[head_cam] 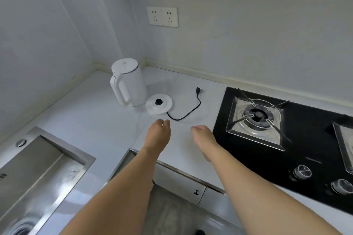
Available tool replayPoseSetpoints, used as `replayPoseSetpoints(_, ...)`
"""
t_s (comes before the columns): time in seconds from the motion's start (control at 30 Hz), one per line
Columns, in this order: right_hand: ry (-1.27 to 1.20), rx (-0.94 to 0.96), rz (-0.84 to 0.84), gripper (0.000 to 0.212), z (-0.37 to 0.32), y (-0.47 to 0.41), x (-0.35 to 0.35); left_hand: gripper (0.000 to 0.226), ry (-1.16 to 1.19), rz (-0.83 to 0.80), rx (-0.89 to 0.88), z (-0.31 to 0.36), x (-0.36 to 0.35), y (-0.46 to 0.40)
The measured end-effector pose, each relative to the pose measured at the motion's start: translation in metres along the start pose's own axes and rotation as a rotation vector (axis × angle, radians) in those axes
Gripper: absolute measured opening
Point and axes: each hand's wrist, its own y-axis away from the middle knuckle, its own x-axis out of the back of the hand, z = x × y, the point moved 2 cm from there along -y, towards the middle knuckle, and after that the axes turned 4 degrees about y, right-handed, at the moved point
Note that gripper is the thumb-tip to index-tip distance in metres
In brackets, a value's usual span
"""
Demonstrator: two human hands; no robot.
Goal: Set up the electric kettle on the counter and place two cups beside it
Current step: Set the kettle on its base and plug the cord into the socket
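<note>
A white electric kettle stands on the white counter near the corner, handle toward me. Its round white base with a black centre connector lies just right of it, apart from the kettle. A black cord curls from the base to a loose black plug lying on the counter. My left hand hovers just in front of the base, fingers curled down, holding nothing. My right hand hangs over the counter to the right, also holding nothing. No cups are in view.
A double wall socket sits above the counter's corner. A black gas hob with burners and knobs fills the right side. A steel sink lies at the lower left. Cabinet fronts and floor show below the counter edge.
</note>
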Motion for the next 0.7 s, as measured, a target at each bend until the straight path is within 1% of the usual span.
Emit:
replayPoseSetpoints(0.07,0.000,0.020,-0.046,0.015,-0.026,-0.019,-0.016,0.029,0.023,0.054,0.025,-0.003,0.021,-0.023)
replayPoseSetpoints(0.13,0.025,0.058,-0.076,0.025,-0.053,-0.040,-0.035,0.033,0.059,0.121,0.042,-0.009,0.045,-0.050)
replayPoseSetpoints(0.2,0.050,0.070,-0.095,0.030,-0.077,-0.058,-0.051,0.033,0.084,0.203,0.011,-0.013,0.068,-0.076)
replayPoseSetpoints(0.27,0.046,0.065,-0.118,0.024,-0.102,-0.084,-0.069,0.030,0.123,0.301,-0.045,-0.019,0.096,-0.107)
replayPoseSetpoints(0.33,0.023,0.047,-0.111,0.018,-0.124,-0.108,-0.088,0.033,0.160,0.402,-0.089,-0.029,0.126,-0.137)
replayPoseSetpoints(0.37,0.018,0.035,-0.102,0.019,-0.134,-0.119,-0.096,0.034,0.175,0.444,-0.095,-0.033,0.140,-0.151)
replayPoseSetpoints(0.4,0.010,0.025,-0.097,0.022,-0.144,-0.129,-0.106,0.034,0.200,0.478,-0.085,-0.038,0.154,-0.165)
replayPoseSetpoints(0.47,-0.009,0.010,-0.098,0.025,-0.167,-0.156,-0.133,0.034,0.301,0.507,-0.002,-0.050,0.180,-0.201)
replayPoseSetpoints(0.5,-0.028,-0.003,-0.109,0.025,-0.175,-0.166,-0.142,0.038,0.366,0.495,0.057,-0.054,0.187,-0.216)
replayPoseSetpoints(0.53,-0.058,-0.015,-0.121,0.031,-0.182,-0.177,-0.151,0.044,0.439,0.457,0.108,-0.058,0.192,-0.233)
replayPoseSetpoints(0.6,-0.110,-0.042,-0.142,0.052,-0.194,-0.196,-0.165,0.055,0.571,0.324,0.178,-0.067,0.195,-0.261)
replayPoseSetpoints(0.63,-0.141,-0.032,-0.154,0.053,-0.199,-0.201,-0.169,0.060,0.621,0.242,0.214,-0.070,0.195,-0.272)
replayPoseSetpoints(0.7,-0.215,0.005,-0.180,0.035,-0.209,-0.212,-0.177,0.067,0.708,0.076,0.288,-0.072,0.193,-0.290)
